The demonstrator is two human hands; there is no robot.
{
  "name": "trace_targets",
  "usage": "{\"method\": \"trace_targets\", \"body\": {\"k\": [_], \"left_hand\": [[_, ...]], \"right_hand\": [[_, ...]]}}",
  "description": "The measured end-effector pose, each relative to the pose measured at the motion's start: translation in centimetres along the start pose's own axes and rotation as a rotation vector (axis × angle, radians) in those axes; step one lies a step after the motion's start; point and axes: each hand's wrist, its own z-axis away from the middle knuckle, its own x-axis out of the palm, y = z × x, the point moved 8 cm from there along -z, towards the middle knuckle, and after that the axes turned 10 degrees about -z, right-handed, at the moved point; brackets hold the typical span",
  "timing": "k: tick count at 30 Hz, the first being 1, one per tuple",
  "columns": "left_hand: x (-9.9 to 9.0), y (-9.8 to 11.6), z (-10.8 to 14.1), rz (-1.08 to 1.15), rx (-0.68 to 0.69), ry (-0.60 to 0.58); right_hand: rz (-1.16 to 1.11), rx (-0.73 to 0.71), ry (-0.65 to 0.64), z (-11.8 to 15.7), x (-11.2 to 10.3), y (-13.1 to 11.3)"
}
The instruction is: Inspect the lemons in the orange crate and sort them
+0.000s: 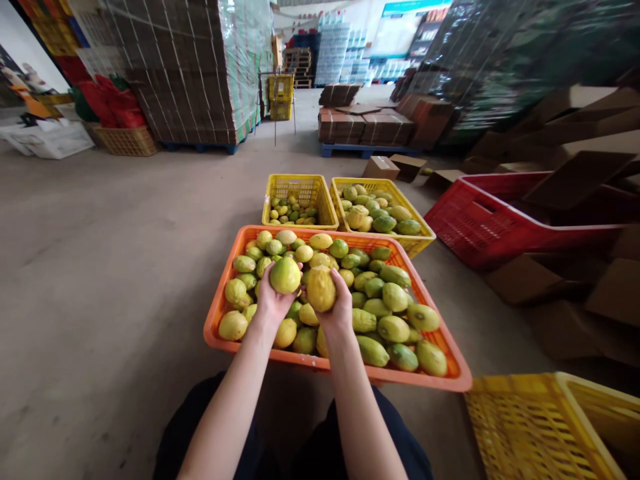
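Over an orange crate [395, 381] full of yellow-green fruit, both of my hands are raised with a fruit each. My left hand [274, 300] is closed around a round, smooth, green-yellow fruit [285, 275]. In my right hand [343, 307] is a larger, bumpy, yellow citron-like fruit [321, 288], gripped from its right side. The two fruits are close side by side. Below and around them lie many loose fruits, such as an oblong green fruit [373, 351] near the crate's front edge. Parts of the fingers are hidden behind the fruits.
Behind the orange crate stand a yellow crate [300, 227] with small fruits and another yellow crate [423, 241] with larger ones. A red crate [470, 240] and cardboard boxes [560, 327] lie to the right. Another yellow crate [525, 420] is at the lower right. Wrapped pallets [175, 80] stand behind.
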Motion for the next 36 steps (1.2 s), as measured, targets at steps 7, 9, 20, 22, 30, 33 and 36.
{"method": "trace_targets", "body": {"k": [7, 9, 20, 22, 30, 33, 36], "left_hand": [[0.4, 0.0, 0.4, 0.036, -0.011, -0.038], [0.1, 0.1, 0.3, 0.043, -0.001, -0.021], [-0.4, 1.8, 0.2, -0.152, 0.232, -0.059], [0.0, 2.0, 0.4, -0.249, 0.318, -0.101], [0.7, 2.5, 1.6, -0.434, 0.521, -0.185], [0.7, 2.7, 1.8, -0.438, 0.518, -0.167], [0.6, 2.8, 1.9, -0.422, 0.518, -0.151]], "right_hand": [[0.052, 0.07, 0.139, 0.6, -0.4, 0.1], [0.095, 0.082, 0.097, 0.5, -0.2, 0.3], [0.177, -0.28, -0.099, 1.3, 1.1, -1.3], [0.235, -0.391, -0.129, 2.0, 1.5, -2.2], [0.47, -0.667, -0.172, 4.3, 2.8, -4.2], [0.492, -0.671, -0.174, 4.6, 2.9, -4.3], [0.5, -0.679, -0.184, 4.8, 2.8, -4.3]]}}
